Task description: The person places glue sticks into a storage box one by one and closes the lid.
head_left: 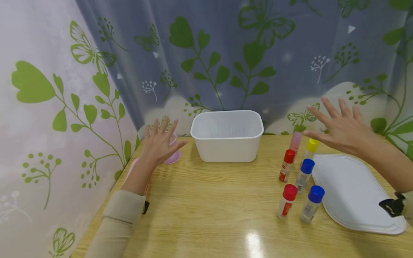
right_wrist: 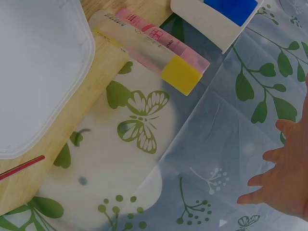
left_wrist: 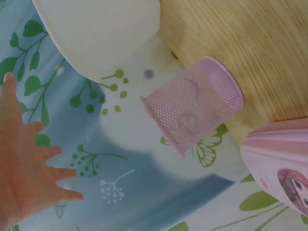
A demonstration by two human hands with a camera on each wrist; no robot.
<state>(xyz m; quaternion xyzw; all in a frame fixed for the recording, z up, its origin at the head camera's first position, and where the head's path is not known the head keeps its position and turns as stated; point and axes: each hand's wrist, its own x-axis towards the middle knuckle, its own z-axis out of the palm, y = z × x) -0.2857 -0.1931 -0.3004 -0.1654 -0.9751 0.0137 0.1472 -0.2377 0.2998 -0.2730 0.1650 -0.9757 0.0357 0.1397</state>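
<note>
My left hand [head_left: 158,143] hovers with spread fingers in front of a pink mesh pen holder [head_left: 174,157], partly hiding it. The left wrist view shows that pen holder [left_wrist: 195,103] standing upright and apart from the hand [left_wrist: 29,173]. On the other side, my right hand [head_left: 345,129] is raised with fingers spread, touching nothing. Below and left of it stand several glue bottles: red-capped ones [head_left: 286,202], blue-capped ones [head_left: 312,204], a yellow-capped one [head_left: 310,148] and a slim pink one [head_left: 295,141]. A white bin [head_left: 227,150] stands between the hands at the back.
A white tray [head_left: 351,193] lies at the table's right side. By my left forearm is a pink item [left_wrist: 276,154] with a cartoon face, mostly hidden in the head view. A thin red stick [right_wrist: 21,167] lies beyond the tray. A patterned curtain [head_left: 213,53] hangs behind the table.
</note>
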